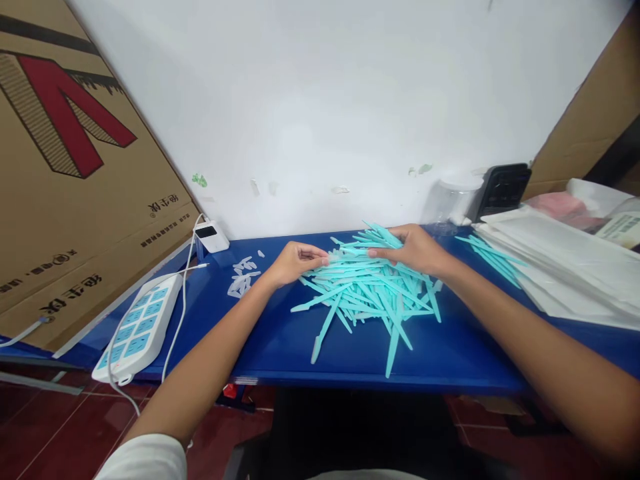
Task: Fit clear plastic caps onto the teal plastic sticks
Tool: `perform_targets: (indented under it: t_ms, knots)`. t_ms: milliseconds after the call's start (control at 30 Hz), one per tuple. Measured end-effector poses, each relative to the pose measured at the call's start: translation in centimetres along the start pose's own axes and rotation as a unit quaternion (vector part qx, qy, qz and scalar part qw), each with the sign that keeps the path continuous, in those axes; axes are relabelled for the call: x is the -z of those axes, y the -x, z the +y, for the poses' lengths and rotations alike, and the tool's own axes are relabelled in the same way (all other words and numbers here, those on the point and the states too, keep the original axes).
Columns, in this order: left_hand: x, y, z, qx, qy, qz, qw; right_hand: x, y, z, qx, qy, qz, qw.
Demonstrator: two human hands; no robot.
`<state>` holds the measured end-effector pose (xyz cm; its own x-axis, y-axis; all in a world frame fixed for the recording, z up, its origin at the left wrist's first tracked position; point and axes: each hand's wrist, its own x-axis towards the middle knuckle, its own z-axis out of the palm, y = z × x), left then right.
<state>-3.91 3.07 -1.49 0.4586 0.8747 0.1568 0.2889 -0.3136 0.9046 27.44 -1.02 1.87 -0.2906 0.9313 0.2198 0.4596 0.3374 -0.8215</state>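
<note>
A heap of turquoise eyebrow razors (370,293) lies on the blue table, handles pointing every way. Over its right back side, my right hand (413,250) is closed around a bunch of the razors (377,235), thumb on the near side. My left hand (297,261) is at the heap's left edge, thumb and fingertips pinched together at the tip of a razor; what exactly sits between them is too small to make out. Left of that hand, several small clear plastic pieces (243,277) are scattered on the table.
A white power strip (143,327) with cables and a small white device (212,237) are at the left, beside a large cardboard box (90,200). At the right are more razors (493,260), white sheets (565,267), a clear jar (453,200) and a black holder (503,190). A white wall stands behind.
</note>
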Motion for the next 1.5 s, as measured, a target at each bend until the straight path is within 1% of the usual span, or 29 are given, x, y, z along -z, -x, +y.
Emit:
perform_targets:
  t_ms: [167, 467, 667, 833, 933, 1033, 1133, 1200, 1333, 1500]
  knots:
    - [-0.7, 0.4, 0.8, -0.007, 0.009, -0.001, 1.000, -0.1, 0.2, -0.5, -0.003, 0.015, -0.014, 1.000]
    - [-1.3, 0.7, 1.4, -0.012, -0.004, 0.017, 1.000, 0.2, 0.1, 0.0, 0.005, 0.040, -0.031, 0.999]
    - [-1.9, 0.7, 1.5, -0.008, 0.019, 0.033, 0.999, -0.2, 0.3, -0.3, -0.008, 0.041, -0.034, 0.999]
    - [-3.1, 0.8, 1.5, -0.011, 0.085, 0.027, 0.996, -1.0, 0.4, -0.8, -0.013, 0.017, -0.042, 0.999]
    - [-3.7, 0.9, 1.6, -0.015, 0.104, 0.041, 0.994, -1.3, 0.4, -0.9, -0.014, 0.010, -0.046, 0.999]
    - [-3.8, 0.9, 1.8, -0.018, 0.106, 0.050, 0.993, -1.3, 0.4, -0.9, -0.020, 0.008, -0.049, 0.999]
    - [-3.5, 0.8, 1.9, -0.020, 0.086, 0.049, 0.995, -1.3, 0.3, -0.8, -0.016, 0.014, -0.054, 0.998]
    - [-3.2, 0.7, 1.8, -0.020, 0.073, 0.052, 0.996, -1.2, 0.2, -0.6, -0.021, 0.016, -0.041, 0.999]
    - [-2.4, 0.6, 1.3, -0.020, 0.036, 0.067, 0.997, -0.7, -0.1, 0.1, -0.014, 0.013, 0.009, 1.000]
    - [-1.8, 0.4, 0.6, -0.001, 0.025, 0.069, 0.997, 0.4, -0.6, 0.9, 0.008, 0.081, 0.055, 0.995]
